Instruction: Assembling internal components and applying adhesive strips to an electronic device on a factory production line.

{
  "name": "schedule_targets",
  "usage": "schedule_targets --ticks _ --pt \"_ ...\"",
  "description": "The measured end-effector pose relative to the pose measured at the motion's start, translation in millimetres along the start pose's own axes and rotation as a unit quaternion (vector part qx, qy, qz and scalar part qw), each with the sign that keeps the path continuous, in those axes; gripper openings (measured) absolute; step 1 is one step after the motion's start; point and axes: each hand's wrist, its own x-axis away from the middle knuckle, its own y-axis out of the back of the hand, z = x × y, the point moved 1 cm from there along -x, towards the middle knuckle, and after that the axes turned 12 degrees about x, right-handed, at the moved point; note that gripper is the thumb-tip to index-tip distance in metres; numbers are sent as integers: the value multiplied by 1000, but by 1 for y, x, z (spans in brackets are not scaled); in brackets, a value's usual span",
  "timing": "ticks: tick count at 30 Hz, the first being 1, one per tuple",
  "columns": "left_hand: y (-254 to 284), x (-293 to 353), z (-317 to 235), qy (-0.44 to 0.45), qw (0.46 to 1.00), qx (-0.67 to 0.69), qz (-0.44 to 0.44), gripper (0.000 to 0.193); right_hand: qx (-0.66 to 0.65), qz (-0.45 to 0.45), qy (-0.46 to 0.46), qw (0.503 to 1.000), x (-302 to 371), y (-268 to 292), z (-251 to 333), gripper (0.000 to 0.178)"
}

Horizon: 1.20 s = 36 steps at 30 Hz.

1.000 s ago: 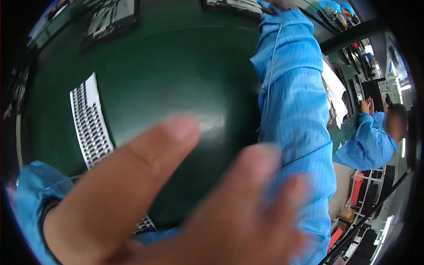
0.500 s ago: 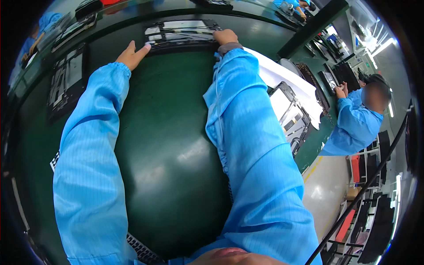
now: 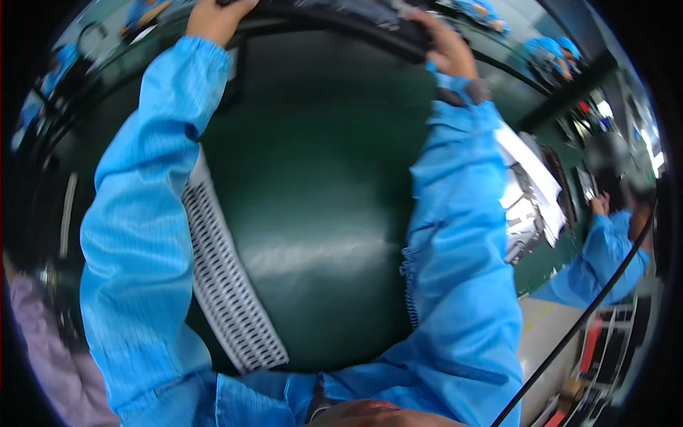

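Both my arms, in blue sleeves, reach across a dark green table (image 3: 313, 213) to its far edge. My left hand (image 3: 213, 18) grips the left end of a long black tray (image 3: 334, 18) lying along that far edge. At the tray's right end, my right hand (image 3: 448, 46) has its fingers curled over the rim. The tray's contents are blurred. A white perforated strip (image 3: 228, 285) lies on the table under my left forearm.
A person in a blue coat (image 3: 605, 249) stands at the right beside a bench with white sheets (image 3: 533, 178) and black trays. More people in blue work at the far top right (image 3: 548, 50). A black cable (image 3: 583, 320) crosses the lower right.
My arms have stretched further forward and both hands have closed on the black tray at the far edge. The view has tipped down, bringing the white perforated strip into sight.
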Motion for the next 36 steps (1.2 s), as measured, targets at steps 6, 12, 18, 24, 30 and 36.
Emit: schedule_targets --ticks 6,12,18,24,30,36 --pt "93 76 -85 88 983 112 116 55 -202 29 -204 957 78 -38 62 25" --pt "125 232 -106 67 919 -172 349 58 -27 -47 -277 959 194 -42 82 31" --pt "123 259 -125 32 899 -108 424 63 46 -36 -267 962 257 -20 72 32" --pt "114 264 -134 39 897 -112 425 64 318 -59 -242 915 267 -33 55 27" --pt "99 249 -126 -23 914 -120 387 54 654 -77 110 744 240 -79 77 20" --pt "94 262 -116 -50 924 -135 353 56 429 165 188 868 220 -207 80 10"
